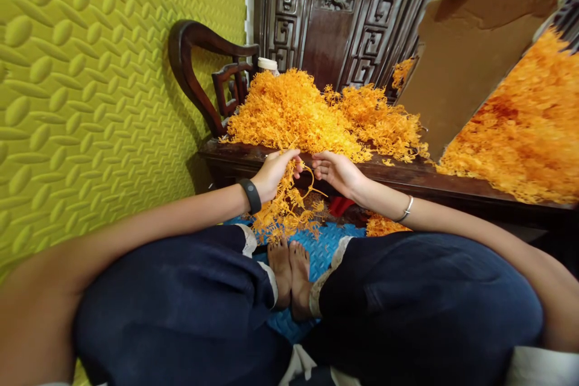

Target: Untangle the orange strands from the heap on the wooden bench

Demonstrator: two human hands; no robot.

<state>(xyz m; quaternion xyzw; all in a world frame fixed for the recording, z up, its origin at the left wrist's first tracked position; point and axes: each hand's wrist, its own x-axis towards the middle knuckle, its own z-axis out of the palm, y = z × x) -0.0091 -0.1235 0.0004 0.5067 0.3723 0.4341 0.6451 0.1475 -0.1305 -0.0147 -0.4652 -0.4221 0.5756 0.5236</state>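
Observation:
My left hand (274, 174), with a black band at its wrist, is closed on a bunch of orange plastic pieces (289, 208) that hangs below it over the floor. A thin curved strand from the bunch reaches toward the right. Facing it, my right hand (337, 174) has its fingers curved and a little apart, near the strand; whether the fingertips touch a piece is too small to tell. Just behind both hands, a big heap of the same orange pieces (294, 108) lies on the dark wooden bench (402, 175).
A brown cardboard sheet (470, 48) stands on the bench at the right, with another large orange pile (525, 132) beside it. A curved wooden armrest (185, 54) rises at the left, near the yellow padded wall (90, 84). Blue matting (328, 244) lies under my feet.

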